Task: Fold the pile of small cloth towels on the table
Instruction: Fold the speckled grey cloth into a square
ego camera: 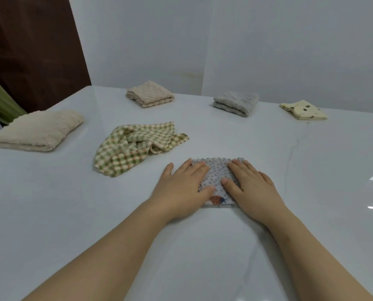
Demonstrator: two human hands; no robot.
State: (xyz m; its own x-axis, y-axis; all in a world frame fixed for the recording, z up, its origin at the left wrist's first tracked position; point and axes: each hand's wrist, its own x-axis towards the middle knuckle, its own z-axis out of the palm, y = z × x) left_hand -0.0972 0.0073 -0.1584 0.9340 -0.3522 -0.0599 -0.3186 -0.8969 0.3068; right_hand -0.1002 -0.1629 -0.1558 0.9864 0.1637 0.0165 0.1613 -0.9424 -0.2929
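Both hands flat, L hand [181,185] & R hand [253,185] pressing grey dotted towel [217,172]

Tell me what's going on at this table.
A person presses the left hand and right hand flat on a folded grey dotted towel on the table. A green checked towel lies crumpled to its left, not yet folded. Four folded towels sit farther back: cream towel, beige towel, grey towel, yellow spotted towel.
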